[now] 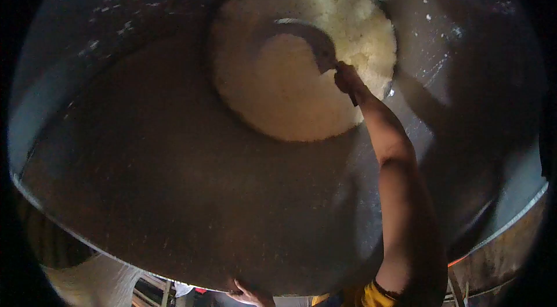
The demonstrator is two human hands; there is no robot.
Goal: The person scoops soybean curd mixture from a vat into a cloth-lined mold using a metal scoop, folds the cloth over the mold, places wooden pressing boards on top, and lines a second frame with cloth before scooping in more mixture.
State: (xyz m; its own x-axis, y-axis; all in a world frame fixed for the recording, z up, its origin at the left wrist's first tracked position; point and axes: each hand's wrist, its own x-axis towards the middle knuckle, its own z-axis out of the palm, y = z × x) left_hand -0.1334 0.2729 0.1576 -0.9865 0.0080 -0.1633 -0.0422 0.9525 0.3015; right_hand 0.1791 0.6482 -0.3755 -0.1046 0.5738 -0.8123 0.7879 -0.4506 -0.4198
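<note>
My right hand [348, 79] is wrapped round the short handle of a curved, sickle-shaped blade [324, 51]. The blade arcs up and to the left over a round, pale, grainy-looking mass [290, 104] at the bottom of a large dark metal vat [191, 202]. Shadow blurs the blade's edge, so I cannot tell how far it goes into the mass. At the near side of the vat, my left hand [250, 295] grips the rim, with part of its fingers hidden at the bottom of the view.
Sloping walls surround the pale mass, with white specks [125, 28] stuck on the far side. A thin bright rim [87, 241] curves across the near edge. Outside it lie wooden slats [152, 291] and a pale, sack-like surface [101, 281] at lower left.
</note>
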